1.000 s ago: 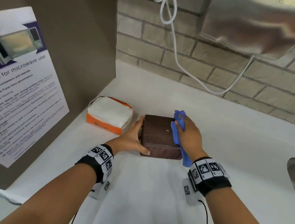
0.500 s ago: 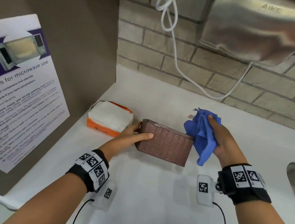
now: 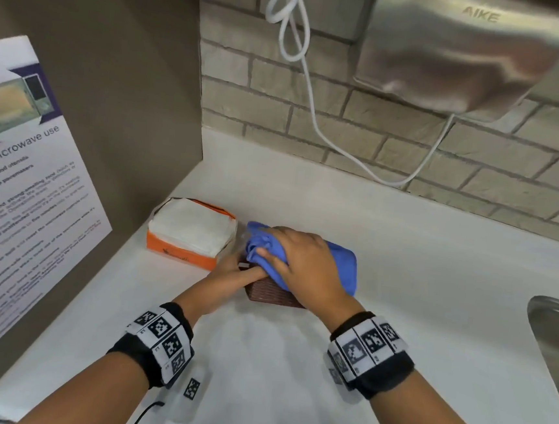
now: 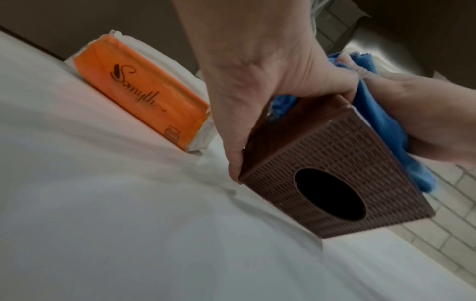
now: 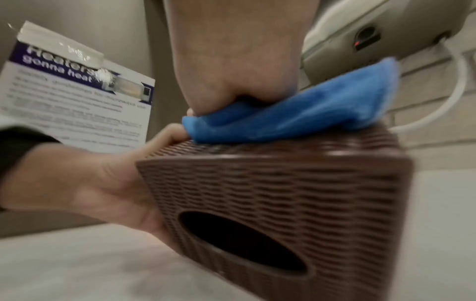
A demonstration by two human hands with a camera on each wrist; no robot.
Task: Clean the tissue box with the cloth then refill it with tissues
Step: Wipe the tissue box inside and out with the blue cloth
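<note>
Since a moment ago the right hand (image 3: 304,264) has brought the cloth (image 5: 296,116) down onto the tipped tissue box (image 5: 283,193), fingers curled into it; the left hand (image 4: 257,91) grips the box's side. Wiping is underway; the tissues (image 3: 192,226) sit unused, refilling still ahead.

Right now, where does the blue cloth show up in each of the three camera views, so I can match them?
Head: blue cloth at centre, under the right hand, covering the brown tissue box.
Left wrist: upper right, along the box's far side.
Right wrist: centre, lying on the box's upward face.
Shared landmark: the tissue box, gripped by the left hand.
</note>
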